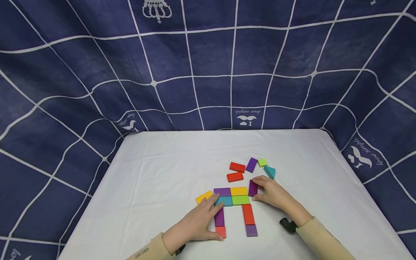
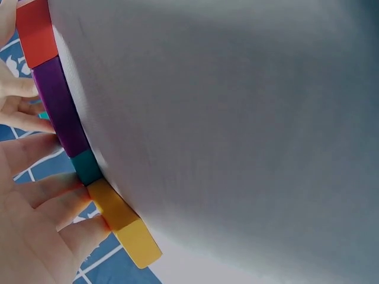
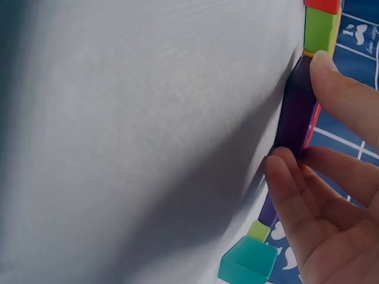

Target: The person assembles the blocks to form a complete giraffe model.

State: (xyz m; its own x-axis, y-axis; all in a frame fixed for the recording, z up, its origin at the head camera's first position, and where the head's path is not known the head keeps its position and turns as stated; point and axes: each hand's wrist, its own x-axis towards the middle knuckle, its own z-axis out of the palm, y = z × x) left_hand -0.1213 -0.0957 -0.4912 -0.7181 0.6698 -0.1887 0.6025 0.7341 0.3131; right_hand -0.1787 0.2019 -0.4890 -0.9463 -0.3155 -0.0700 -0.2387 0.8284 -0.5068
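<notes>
Flat coloured blocks lie joined on the white cloth in a shape with a wide body and two legs. My right hand (image 1: pixel 275 194) pinches a dark purple block (image 1: pixel 253 188) by its two ends, just right of the body; in the right wrist view this purple block (image 3: pixel 296 109) spans from thumb to fingers. My left hand (image 1: pixel 199 221) rests with extended fingers at the left side, touching the teal block (image 1: pixel 225 201) and near a yellow block (image 1: pixel 204 196). Its thumb lies by the coral block (image 1: pixel 220 231) below a purple block (image 1: pixel 219 217).
Beyond the body lie two red blocks (image 1: pixel 235 177), a violet block (image 1: pixel 251 165), a small green block (image 1: pixel 262 163) and a teal wedge (image 1: pixel 270 172). The right leg has a red block (image 1: pixel 248 214) above a violet one (image 1: pixel 251 230). A blue checked curtain (image 1: pixel 211 54) surrounds the table.
</notes>
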